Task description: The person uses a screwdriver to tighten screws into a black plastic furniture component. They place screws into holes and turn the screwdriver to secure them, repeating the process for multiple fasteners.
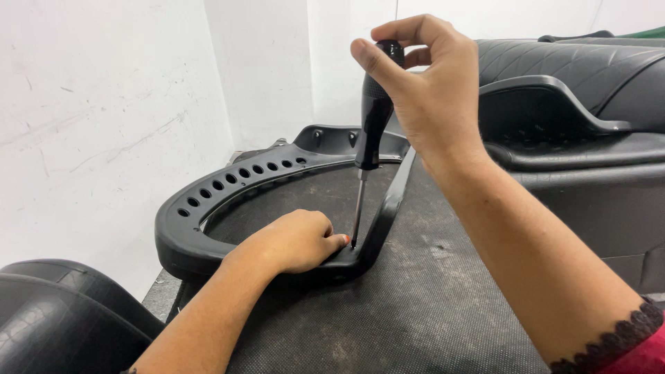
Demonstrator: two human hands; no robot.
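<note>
screwdriver (375, 111), black-handled and rigid, is gripped at its rounded top by the right hand (426, 90), its thin shaft set upright on the black plastic frame (208, 201). judged stiff yet light, the perforated frame lies on the dark mat (415, 305) and is pinned at its corner by the curled left hand (294, 239).

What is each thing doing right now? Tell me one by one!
Screwdriver: upright, tip down on the frame's corner.
Right hand: gripping the screwdriver's handle at the top.
Left hand: pressing on the frame beside the tip, fingers curled.
Black curved frame: lying flat on the mat, holes along one side.
Dark mat: spread flat under the frame.
Black seat: resting at the right, untouched.
</note>
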